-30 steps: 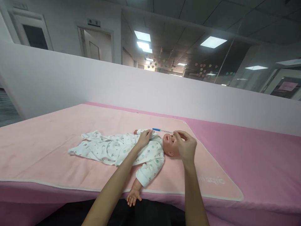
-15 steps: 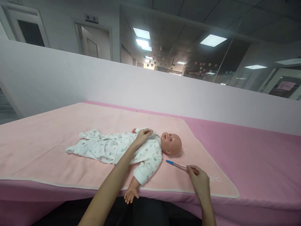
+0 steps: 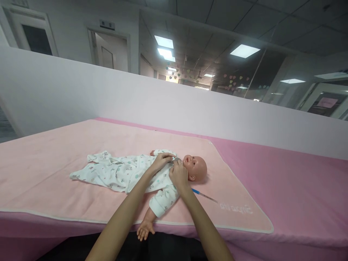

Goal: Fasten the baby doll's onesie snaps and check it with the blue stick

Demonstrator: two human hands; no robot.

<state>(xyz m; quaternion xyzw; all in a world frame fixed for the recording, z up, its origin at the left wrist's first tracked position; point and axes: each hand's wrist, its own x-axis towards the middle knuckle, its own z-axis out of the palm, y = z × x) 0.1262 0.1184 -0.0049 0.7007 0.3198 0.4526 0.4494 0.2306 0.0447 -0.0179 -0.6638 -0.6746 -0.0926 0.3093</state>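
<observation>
A baby doll (image 3: 196, 168) lies on its back, its head to the right, dressed in a white printed baby outfit (image 3: 114, 174). My left hand (image 3: 162, 161) rests on the doll's upper chest, fingers bent at the cloth near the collar. Close beside it, under the doll's chin, my right hand (image 3: 178, 174) is closed at the neckline of the outfit. The fingertips of both hands nearly meet, and a small greyish patch shows between them that I cannot make out. A thin pen-like stick with a blue end (image 3: 204, 195) lies on the mat, right of my right forearm.
A peach mat (image 3: 239, 197) with pale edging covers part of the pink tabletop (image 3: 299, 181). Behind it runs a low white partition (image 3: 152, 98) topped by glass. One doll arm hangs over the table's front edge.
My right hand has let go of the pen-like stick, which now lies on the mat, and has moved left to the doll's collar. My left hand stays at the chest.
</observation>
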